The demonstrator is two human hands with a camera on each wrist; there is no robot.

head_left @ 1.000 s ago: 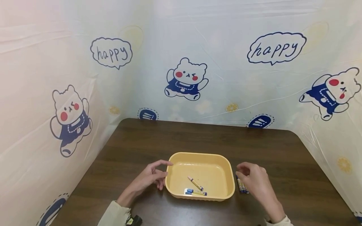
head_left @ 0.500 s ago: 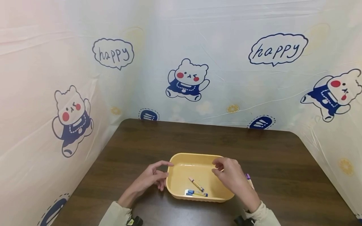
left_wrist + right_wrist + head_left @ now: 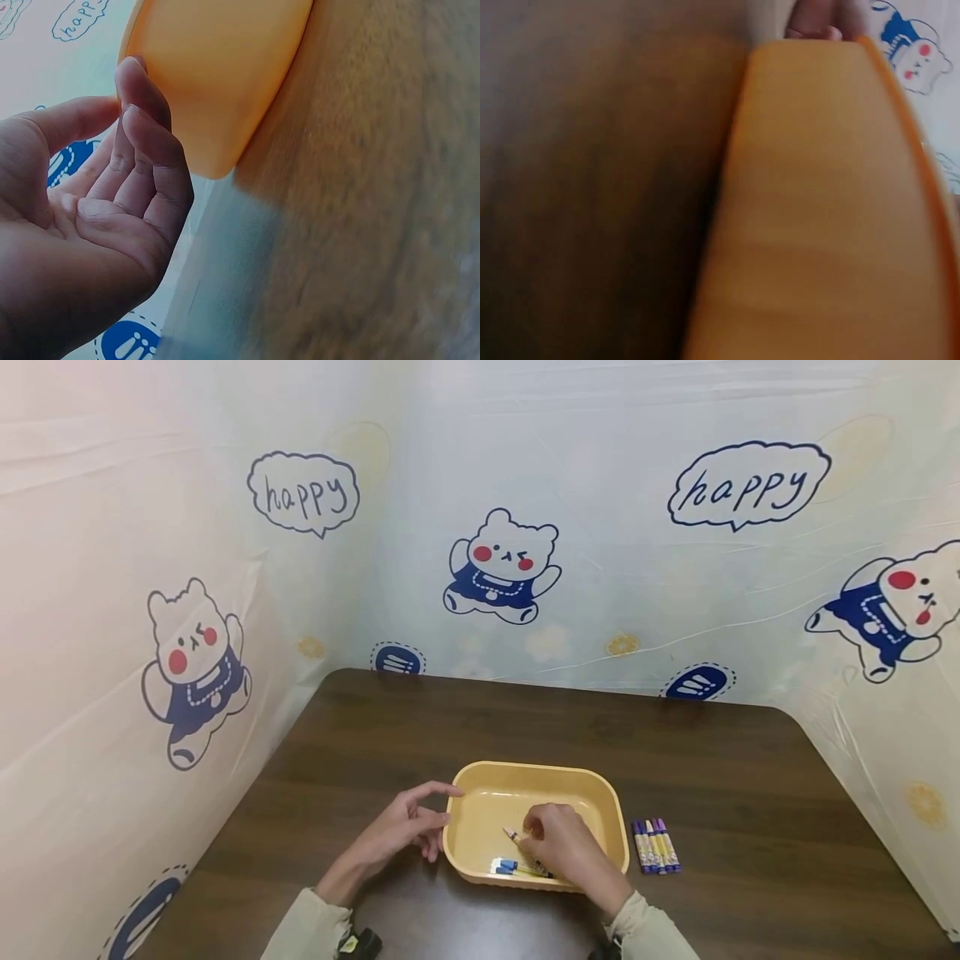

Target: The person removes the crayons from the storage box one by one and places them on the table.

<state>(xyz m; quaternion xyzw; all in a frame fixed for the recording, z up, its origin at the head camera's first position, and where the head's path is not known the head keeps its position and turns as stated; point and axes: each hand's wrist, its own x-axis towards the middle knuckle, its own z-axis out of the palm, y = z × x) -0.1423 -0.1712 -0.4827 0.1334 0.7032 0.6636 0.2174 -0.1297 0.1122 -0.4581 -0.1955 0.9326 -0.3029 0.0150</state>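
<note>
"Where are the crayons?"

"A slim yellow-wrapped crayon with a pale pink tip (image 3: 513,836) slants inside a yellow, round-cornered tray (image 3: 480,827). Blue-tipped crayons (image 3: 510,866) lie beside the tray's near edge."

"And the right hand (image 3: 562,843)?"

"Inside the tray, towards its right edge, fingers bent downward beside the pink-tipped crayon. I cannot tell whether it grips anything; its fingertips are hidden, and the right wrist view shows mostly the tray's blurred outer wall."

"The left hand (image 3: 408,820)?"

"Well apart from the other, relaxed at the tray's left edge, thumb and a finger touching the rim, remaining fingers loosely bent."

"What else is there?"

"A close-set row of short crayons with purple and pale tips (image 3: 656,846), just beyond the tray's right edge. All this is on a dark brown wood-grain table (image 3: 405,735). Past its far edge hangs a pale sheet (image 3: 420,468) printed with bears."
</note>
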